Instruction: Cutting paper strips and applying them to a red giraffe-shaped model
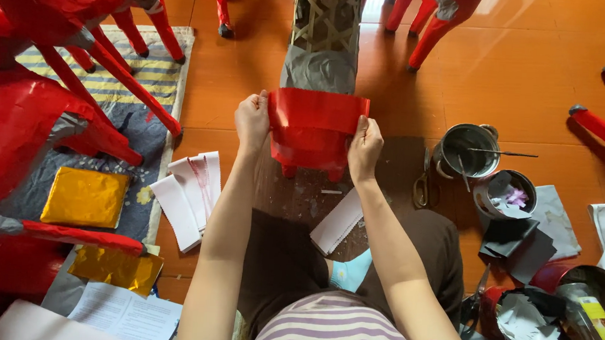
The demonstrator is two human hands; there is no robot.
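**Two hands stretch a red paper sheet over a woven frame**

While the person sits on an orange wooden floor, seen from above, both bare hands are raised in front of the body and hold one sheet of shiny red paper [317,125] between them. The left hand [252,120] is closed in a pinch on the sheet's left edge; the right hand [365,147] is closed the same way on its right edge, so the sheet is pulled flat and wide. The sheet lies across the near end of a woven bamboo frame [326,14], which reaches away from the hands and is partly covered in grey paper [318,71] just beyond the sheet.

Just right of the right hand, a pair of scissors [423,181] lies on the floor. Further right stands a metal pot [466,149] with a thin stick resting across it, and beside that a smaller tin [504,195] holding scraps. Dark paper pieces [516,243] lie near it.

Below and left of the left hand lie white paper strips [189,198]; another white strip [338,221] rests between the forearms. Further left, a folded gold foil sheet [85,197] lies on a striped mat [140,76]. Red paper-covered animal figures [26,114] with thin legs stand well to the left of the hands, and more red legs show beyond and to the right.
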